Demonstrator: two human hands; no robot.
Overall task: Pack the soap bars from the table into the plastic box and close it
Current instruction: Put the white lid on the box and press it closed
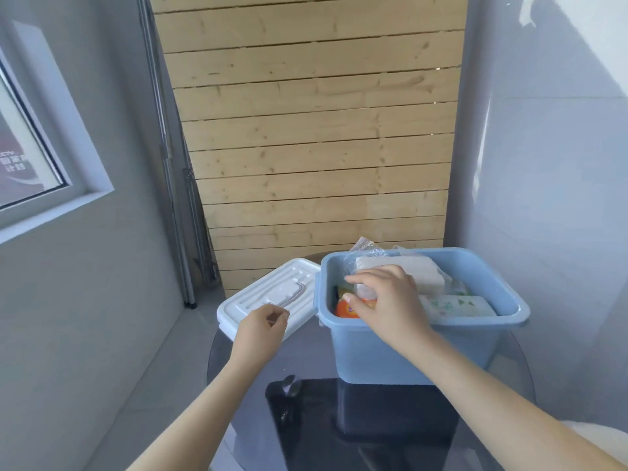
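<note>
Nearest to us lay the round table (244, 351), its top a smooth dark glass that mirrored the box and the arms above it. Our two bare forearms reached out over it.

Our left hand (263, 322) hovered at the near edge of the white lid (272, 294), fingers loosely curled towards the thumb and holding nothing; we could not tell whether the fingertips touched the lid. The lid was hard ribbed plastic, rectangular with rounded corners, a recessed handle moulded in its top, and it lay flat on the table just left of the box, touching or nearly touching its side.

Our right hand (384, 299) reached down over the near rim into the blue plastic box (407, 348), fingers and thumb clamped on a white soap bar (401, 271) in crinkled clear wrap, which sat tilted at the top of the pile. The box was a deep, matte, rounded tub with a rolled rim, standing open on the table. Inside, beneath the hand, showed an orange soap packet (345, 309) at the left, and a pale boxed bar with green print (455, 305) lay along the near right wall. More clear wrapping (365, 244) poked above the far rim.

Behind stood a wall of knotty pale wooden slats (306, 130), with smooth grey walls on either side and a white-framed window (51, 185) at the left
</note>
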